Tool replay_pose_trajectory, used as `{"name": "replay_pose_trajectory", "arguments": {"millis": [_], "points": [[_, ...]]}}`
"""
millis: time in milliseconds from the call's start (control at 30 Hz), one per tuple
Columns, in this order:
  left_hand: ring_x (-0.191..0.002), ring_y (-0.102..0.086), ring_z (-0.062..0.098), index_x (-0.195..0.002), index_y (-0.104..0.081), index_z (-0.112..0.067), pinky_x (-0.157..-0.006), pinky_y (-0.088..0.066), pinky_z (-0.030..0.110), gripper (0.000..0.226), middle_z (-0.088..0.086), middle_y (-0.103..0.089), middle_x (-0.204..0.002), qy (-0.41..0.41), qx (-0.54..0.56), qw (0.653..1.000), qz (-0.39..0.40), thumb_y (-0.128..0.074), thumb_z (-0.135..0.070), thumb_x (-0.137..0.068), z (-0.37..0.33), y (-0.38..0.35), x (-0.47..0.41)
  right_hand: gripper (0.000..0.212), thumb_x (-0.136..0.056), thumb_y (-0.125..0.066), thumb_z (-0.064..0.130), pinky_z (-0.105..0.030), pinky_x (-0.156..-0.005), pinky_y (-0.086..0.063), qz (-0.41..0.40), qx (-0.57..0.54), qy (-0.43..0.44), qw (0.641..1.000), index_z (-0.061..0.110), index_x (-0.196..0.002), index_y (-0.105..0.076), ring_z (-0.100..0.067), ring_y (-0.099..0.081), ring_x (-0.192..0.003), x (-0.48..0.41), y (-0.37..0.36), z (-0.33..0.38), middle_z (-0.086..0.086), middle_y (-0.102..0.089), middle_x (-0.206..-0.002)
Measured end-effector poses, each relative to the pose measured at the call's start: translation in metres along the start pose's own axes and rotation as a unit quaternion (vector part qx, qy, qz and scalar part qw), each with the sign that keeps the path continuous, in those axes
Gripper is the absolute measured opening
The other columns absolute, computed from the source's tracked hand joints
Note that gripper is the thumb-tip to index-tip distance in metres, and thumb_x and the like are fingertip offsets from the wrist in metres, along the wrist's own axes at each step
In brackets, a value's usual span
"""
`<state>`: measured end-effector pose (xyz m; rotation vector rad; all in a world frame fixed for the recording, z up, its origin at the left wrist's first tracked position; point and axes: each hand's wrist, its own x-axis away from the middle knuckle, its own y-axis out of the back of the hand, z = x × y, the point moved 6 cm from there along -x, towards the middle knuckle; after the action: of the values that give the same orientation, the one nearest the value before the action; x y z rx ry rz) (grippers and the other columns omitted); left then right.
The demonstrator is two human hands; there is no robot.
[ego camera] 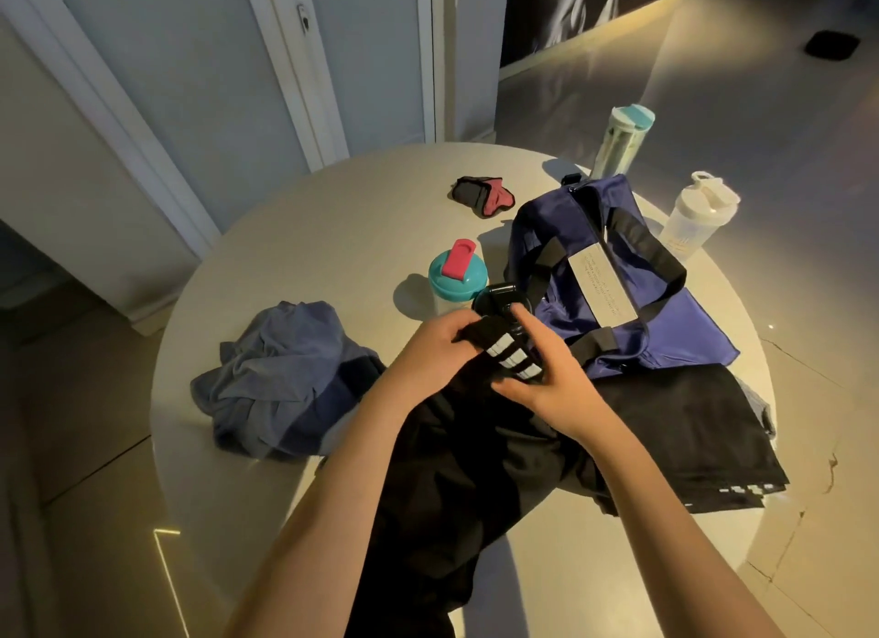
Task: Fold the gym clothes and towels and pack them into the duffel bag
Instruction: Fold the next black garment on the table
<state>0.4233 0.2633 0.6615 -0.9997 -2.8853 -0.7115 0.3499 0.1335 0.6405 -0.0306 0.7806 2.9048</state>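
1. left hand (430, 347) and right hand (551, 380) both grip the white-striped end of the black striped garment (475, 471). the fingers (529, 322) are curled narrow around the fabric, and the thumbs pinch it.
2. the rest of that garment hangs below the fingers, over the near edge of the round bench (333, 238).
3. duffel bag (618, 276), navy with black straps, lies just beyond and right of the fingers. a white label strip shows on top. cannot tell if the zip is open, and the inside is not visible.
4. folded black garment (689, 437) with white stripes lies flat, right of the fingers, touching the near side of the bag.
5. blue-grey garment (285, 380) lies crumpled left of the fingers, apart from the bag.
6. black-lid bottle (499, 297) is right behind the fingertips. teal-lid shaker (456, 276) with a pink flap is just beside it. both are closed, contents hidden.
7. tall bottle (623, 138) and white shaker (699, 214) stand beyond the bag, lids on, contents unclear.
8. grey-pink gloves (483, 195) are well beyond the fingers, on the bench.
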Motion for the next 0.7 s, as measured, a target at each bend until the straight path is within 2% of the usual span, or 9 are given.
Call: {"name": "replay_pose_trajectory", "arguments": {"millis": [100,167,233,300,367,467,567,633,700], "points": [[-0.096,-0.06,0.011,-0.108,-0.063,-0.018,-0.085,-0.047,0.027,0.018,0.0,-0.066,-0.1,-0.016,-0.056,0.998,0.002,-0.055,-0.023,-0.093,-0.019,0.009,0.003,0.047,-0.08,-0.072,0.01,-0.013,-0.088,-0.043,0.038,-0.061,0.005,0.997,0.032,-0.118,-0.056,0.009,-0.056,-0.101,-0.011,0.01,0.034,0.013,-0.063,-0.11],[-0.095,-0.06,0.01,-0.11,-0.061,-0.019,-0.084,-0.049,0.026,0.021,-0.001,-0.066,-0.1,-0.018,-0.071,0.997,-0.017,-0.058,-0.028,-0.091,-0.023,0.016,0.004,0.026,-0.088,-0.062,0.009,-0.009,-0.076,-0.046,0.014,-0.088,-0.007,0.996,0.033,-0.098,-0.062,0.011,-0.06,-0.082,-0.013,0.021,0.046,0.015,-0.066,-0.091],[-0.092,-0.061,0.008,-0.107,-0.062,-0.02,-0.08,-0.051,0.025,0.023,-0.003,-0.066,-0.097,-0.011,-0.087,0.996,0.012,-0.063,-0.032,-0.087,-0.02,0.017,0.007,0.025,-0.093,-0.053,0.008,-0.007,-0.065,-0.044,-0.05,-0.101,-0.024,0.993,0.028,-0.084,-0.063,0.009,-0.057,-0.067,-0.013,0.034,0.046,0.009,-0.063,-0.077],[-0.077,-0.059,0.007,-0.088,-0.062,-0.018,-0.069,-0.047,0.022,0.013,-0.005,-0.062,-0.081,0.003,-0.145,0.988,0.06,-0.067,-0.03,-0.084,-0.009,0.013,0.011,0.03,-0.095,-0.049,0.009,-0.016,-0.055,-0.04,-0.113,-0.115,-0.055,0.985,0.021,-0.068,-0.055,-0.001,-0.048,-0.054,-0.01,0.048,0.042,0.004,-0.051,-0.06],[-0.071,-0.054,0.014,-0.078,-0.06,-0.009,-0.065,-0.04,0.027,0.021,0.003,-0.056,-0.074,0.022,-0.181,0.981,0.068,-0.068,-0.027,-0.084,0.003,0.012,0.012,0.033,-0.096,-0.047,0.013,-0.023,-0.052,-0.034,-0.136,-0.095,-0.075,0.983,0.017,-0.064,-0.047,-0.011,-0.041,-0.054,-0.007,0.059,0.039,0.0,-0.043,-0.056],[-0.081,-0.058,0.011,-0.089,-0.062,-0.018,-0.072,-0.046,0.027,0.008,-0.002,-0.061,-0.084,0.032,-0.104,0.994,0.023,-0.065,-0.025,-0.086,0.007,0.018,0.013,0.023,-0.097,-0.047,0.016,-0.03,-0.06,-0.038,-0.148,-0.076,-0.113,0.98,0.01,-0.074,-0.049,-0.022,-0.046,-0.067,-0.003,0.066,0.023,-0.007,-0.046,-0.067],[-0.089,-0.058,0.003,-0.098,-0.058,-0.027,-0.078,-0.046,0.02,0.013,-0.012,-0.062,-0.089,0.016,-0.023,0.999,-0.031,-0.064,-0.021,-0.088,-0.002,0.023,0.012,0.004,-0.094,-0.053,0.013,-0.032,-0.08,-0.043,-0.158,-0.051,-0.129,0.978,0.015,-0.097,-0.054,-0.027,-0.056,-0.097,0.004,0.071,0.013,-0.005,-0.058,-0.095],[-0.097,-0.058,0.007,-0.108,-0.058,-0.021,-0.086,-0.047,0.023,0.019,-0.006,-0.063,-0.099,-0.003,-0.026,0.999,-0.023,-0.062,-0.02,-0.089,-0.01,0.018,0.008,0.038,-0.089,-0.062,0.012,-0.023,-0.087,-0.042,-0.118,-0.048,-0.096,0.987,0.022,-0.123,-0.049,-0.017,-0.052,-0.109,0.007,0.069,0.021,0.004,-0.053,-0.115],[-0.099,-0.057,0.007,-0.109,-0.057,-0.021,-0.089,-0.046,0.023,0.018,-0.006,-0.062,-0.1,-0.016,-0.041,0.999,0.006,-0.059,-0.02,-0.091,-0.02,0.007,0.006,0.073,-0.082,-0.07,0.015,-0.02,-0.098,-0.035,-0.061,-0.025,-0.043,0.997,0.028,-0.143,-0.031,-0.004,-0.037,-0.123,0.005,0.063,0.037,0.016,-0.037,-0.134]]}}
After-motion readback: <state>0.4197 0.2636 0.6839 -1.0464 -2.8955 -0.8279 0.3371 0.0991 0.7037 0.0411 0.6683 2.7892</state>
